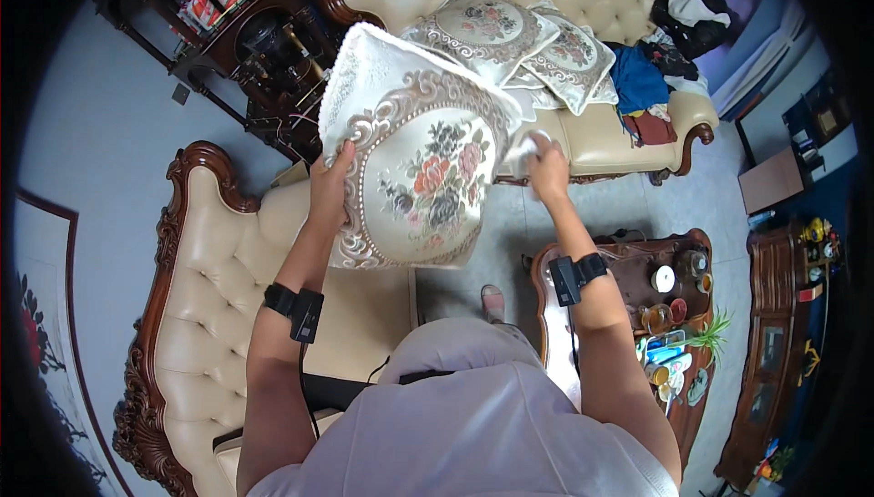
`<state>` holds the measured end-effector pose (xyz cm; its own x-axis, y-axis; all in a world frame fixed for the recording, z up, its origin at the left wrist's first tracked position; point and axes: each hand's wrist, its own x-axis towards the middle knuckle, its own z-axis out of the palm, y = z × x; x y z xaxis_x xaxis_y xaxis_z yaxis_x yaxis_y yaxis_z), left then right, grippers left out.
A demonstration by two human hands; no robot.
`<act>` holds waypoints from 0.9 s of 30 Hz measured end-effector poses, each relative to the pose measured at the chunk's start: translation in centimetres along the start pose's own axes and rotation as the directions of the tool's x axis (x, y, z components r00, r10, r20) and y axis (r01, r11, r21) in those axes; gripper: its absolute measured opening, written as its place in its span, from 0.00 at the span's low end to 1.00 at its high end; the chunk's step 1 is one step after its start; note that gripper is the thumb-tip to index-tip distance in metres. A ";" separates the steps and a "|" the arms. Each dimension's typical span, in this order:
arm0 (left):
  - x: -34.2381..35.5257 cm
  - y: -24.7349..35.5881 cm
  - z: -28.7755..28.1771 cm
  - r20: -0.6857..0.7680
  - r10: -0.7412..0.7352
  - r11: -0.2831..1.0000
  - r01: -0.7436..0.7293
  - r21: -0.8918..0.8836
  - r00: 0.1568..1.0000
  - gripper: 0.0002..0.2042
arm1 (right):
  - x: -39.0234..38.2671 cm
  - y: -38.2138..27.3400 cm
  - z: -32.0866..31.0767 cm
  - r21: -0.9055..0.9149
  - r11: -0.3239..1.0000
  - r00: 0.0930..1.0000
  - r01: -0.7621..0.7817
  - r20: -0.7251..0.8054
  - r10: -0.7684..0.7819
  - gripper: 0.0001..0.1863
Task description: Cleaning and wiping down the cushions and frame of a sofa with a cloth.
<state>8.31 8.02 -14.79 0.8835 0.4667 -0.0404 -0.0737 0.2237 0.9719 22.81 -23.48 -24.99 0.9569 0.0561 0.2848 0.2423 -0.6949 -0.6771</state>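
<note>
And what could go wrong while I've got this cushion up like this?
The cushion could slip, since your left hand holds it near one edge. Your right hand grips something white; if that's part of the cushion, pulling might strain it. A wide swing of that hand might knock the glassware on the table.

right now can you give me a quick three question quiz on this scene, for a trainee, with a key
1. True or false: the left hand holds the floral cushion by its left side.

2. On the far sofa, what lies just right of the piled cushions?
a) a row of books
b) a blue cloth
c) a glass bowl

3. How many of the person's forearms wear a black strapped device?

Key: 1. True. 2. b. 3. Two.
</note>
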 end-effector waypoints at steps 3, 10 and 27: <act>0.1 -0.3 0.2 -0.055 0.003 1.000 -0.004 -0.010 0.998 0.19 | -1.4 -9.7 -0.8 0.289 0.907 0.951 0.307 -0.122 -0.283 0.27; -0.1 0.3 3.3 -0.131 0.026 0.983 -0.049 -0.177 0.991 0.19 | -5.8 -15.4 0.2 0.217 0.741 0.743 0.636 0.089 -0.663 0.37; 9.3 0.1 5.0 -0.325 -0.039 0.937 -0.079 -0.340 0.945 0.17 | 1.4 -13.3 -0.6 0.418 0.723 0.810 0.551 -0.057 -0.584 0.24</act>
<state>18.83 8.08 -13.91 0.6870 0.7107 -0.1515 -0.2959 0.4640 0.8350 20.81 -14.58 -15.19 0.6244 0.4103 0.6647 0.7688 -0.1721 -0.6159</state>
